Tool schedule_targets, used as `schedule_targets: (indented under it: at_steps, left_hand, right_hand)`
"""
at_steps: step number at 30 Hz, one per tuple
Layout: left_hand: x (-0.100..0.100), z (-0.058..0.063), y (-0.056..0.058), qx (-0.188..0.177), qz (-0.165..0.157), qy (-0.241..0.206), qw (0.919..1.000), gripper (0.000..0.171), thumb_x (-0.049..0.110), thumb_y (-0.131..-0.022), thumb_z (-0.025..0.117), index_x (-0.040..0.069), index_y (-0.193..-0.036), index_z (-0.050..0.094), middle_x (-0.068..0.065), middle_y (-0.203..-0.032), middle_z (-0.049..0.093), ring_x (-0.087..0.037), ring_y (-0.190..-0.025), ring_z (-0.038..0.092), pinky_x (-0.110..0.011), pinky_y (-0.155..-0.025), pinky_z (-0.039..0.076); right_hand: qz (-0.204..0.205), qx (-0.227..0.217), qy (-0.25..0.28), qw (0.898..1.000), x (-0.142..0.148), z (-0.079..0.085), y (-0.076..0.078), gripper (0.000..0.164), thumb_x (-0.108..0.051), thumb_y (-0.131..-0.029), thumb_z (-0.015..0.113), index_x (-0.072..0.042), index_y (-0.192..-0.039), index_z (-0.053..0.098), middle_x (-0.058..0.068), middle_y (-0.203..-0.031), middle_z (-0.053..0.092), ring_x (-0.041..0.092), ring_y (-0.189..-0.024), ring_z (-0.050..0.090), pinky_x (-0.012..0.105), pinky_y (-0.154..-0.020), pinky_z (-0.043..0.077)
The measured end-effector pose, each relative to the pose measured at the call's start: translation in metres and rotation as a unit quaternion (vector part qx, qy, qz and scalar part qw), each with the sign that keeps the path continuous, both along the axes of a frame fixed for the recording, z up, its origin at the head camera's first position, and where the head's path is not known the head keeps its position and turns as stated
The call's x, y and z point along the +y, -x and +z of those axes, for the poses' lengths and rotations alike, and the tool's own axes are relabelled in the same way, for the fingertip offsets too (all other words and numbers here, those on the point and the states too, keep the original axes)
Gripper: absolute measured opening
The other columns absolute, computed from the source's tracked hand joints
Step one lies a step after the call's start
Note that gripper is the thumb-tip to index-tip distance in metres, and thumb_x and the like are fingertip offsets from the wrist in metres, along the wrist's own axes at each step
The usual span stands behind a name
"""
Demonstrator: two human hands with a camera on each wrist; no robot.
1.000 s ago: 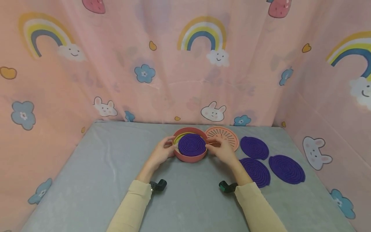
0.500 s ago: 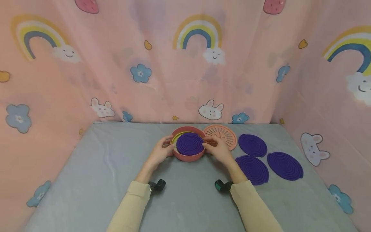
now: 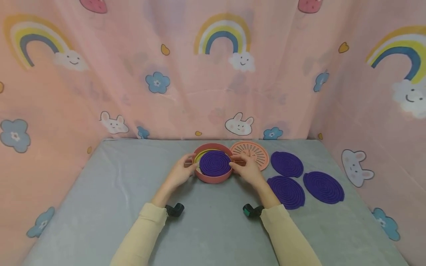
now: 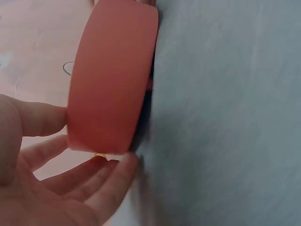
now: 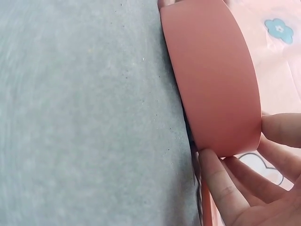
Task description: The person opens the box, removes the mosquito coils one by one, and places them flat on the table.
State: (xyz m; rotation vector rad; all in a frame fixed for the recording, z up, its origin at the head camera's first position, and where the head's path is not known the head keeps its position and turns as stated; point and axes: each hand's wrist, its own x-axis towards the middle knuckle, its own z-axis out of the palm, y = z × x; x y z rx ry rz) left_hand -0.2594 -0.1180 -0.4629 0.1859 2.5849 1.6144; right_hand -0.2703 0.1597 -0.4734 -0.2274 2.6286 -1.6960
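Note:
In the head view, a round salmon-red container is held between both hands near the table's back edge. Inside it lies a purple spiral-patterned coaster, partly covering a yellow round piece. My left hand grips the container's left side, thumb at the rim and fingertips low on the wall. My right hand grips the opposite side the same way. Both wrist views show the container's smooth outer wall with a dark shadow under it; whether it is lifted I cannot tell.
Right of the container lies an orange slotted disc, partly behind my right hand. Three more purple coasters lie flat to the right: one at the back, one in front, one farther right. Patterned pink curtain borders the grey-covered table.
The head view has shifted slightly, moving everything a little left and up in the picture. Both hands keep the same grip on the container; its contents look the same.

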Motion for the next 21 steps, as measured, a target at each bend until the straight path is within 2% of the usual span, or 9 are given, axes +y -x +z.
schedule_targets:
  at_steps: [5, 10, 12, 15, 18, 21]
  left_hand:
    - [-0.002, 0.018, 0.003, 0.044, -0.002, 0.097, 0.9943, 0.047, 0.019, -0.102, 0.061, 0.005, -0.146, 0.053, -0.025, -0.139, 0.057, -0.040, -0.127, 0.057, -0.056, -0.104, 0.047]
    - [0.002, 0.035, 0.006, 0.089, 0.012, 0.153, 0.9841, 0.041, 0.017, -0.102, 0.059, 0.001, -0.140, 0.057, -0.024, -0.136, 0.060, -0.039, -0.128, 0.056, -0.054, -0.106, 0.047]
    - [0.005, 0.042, 0.006, 0.104, 0.018, 0.162, 0.9810, 0.039, 0.017, -0.102, 0.059, 0.001, -0.138, 0.059, -0.022, -0.135, 0.061, -0.037, -0.126, 0.057, -0.053, -0.105, 0.047]
    - [0.013, 0.050, 0.008, 0.115, 0.014, 0.148, 0.9822, 0.037, 0.017, -0.102, 0.059, 0.001, -0.136, 0.060, -0.020, -0.132, 0.064, -0.036, -0.121, 0.061, -0.051, -0.102, 0.050]
    - [0.021, 0.051, 0.012, 0.103, -0.003, 0.130, 0.9861, 0.038, 0.019, -0.102, 0.060, 0.002, -0.137, 0.060, -0.018, -0.131, 0.065, -0.034, -0.121, 0.062, -0.050, -0.102, 0.050]
    - [0.030, 0.049, 0.018, 0.077, -0.026, 0.125, 0.9888, 0.043, 0.024, -0.103, 0.061, 0.005, -0.141, 0.057, -0.018, -0.136, 0.062, -0.034, -0.128, 0.057, -0.051, -0.107, 0.046]
  right_hand:
    - [-0.009, 0.003, -0.013, 1.000, -0.002, 0.002, 0.000, 0.035, -0.021, -0.097, 0.072, -0.005, -0.128, 0.068, 0.016, -0.120, 0.069, 0.030, -0.112, 0.066, 0.036, -0.086, 0.058]
    - [-0.005, 0.007, -0.018, 1.000, -0.004, 0.003, -0.002, 0.035, -0.020, -0.098, 0.071, -0.006, -0.129, 0.067, 0.015, -0.127, 0.067, 0.031, -0.115, 0.065, 0.041, -0.090, 0.058]
    - [-0.004, 0.006, -0.023, 1.000, -0.004, 0.003, -0.003, 0.035, -0.021, -0.098, 0.071, -0.007, -0.130, 0.067, 0.014, -0.129, 0.066, 0.031, -0.117, 0.064, 0.044, -0.092, 0.057]
    - [-0.005, 0.004, -0.026, 1.000, -0.005, 0.004, -0.003, 0.035, -0.022, -0.098, 0.071, -0.008, -0.130, 0.067, 0.014, -0.130, 0.065, 0.032, -0.118, 0.064, 0.046, -0.094, 0.056]
    - [-0.006, 0.004, -0.029, 1.000, -0.004, 0.004, -0.003, 0.035, -0.021, -0.098, 0.070, -0.007, -0.130, 0.067, 0.014, -0.130, 0.065, 0.032, -0.118, 0.064, 0.046, -0.094, 0.056]
    - [-0.009, 0.007, -0.033, 0.999, -0.004, 0.003, -0.003, 0.034, -0.021, -0.098, 0.071, -0.007, -0.129, 0.067, 0.014, -0.129, 0.066, 0.032, -0.117, 0.064, 0.046, -0.094, 0.056]
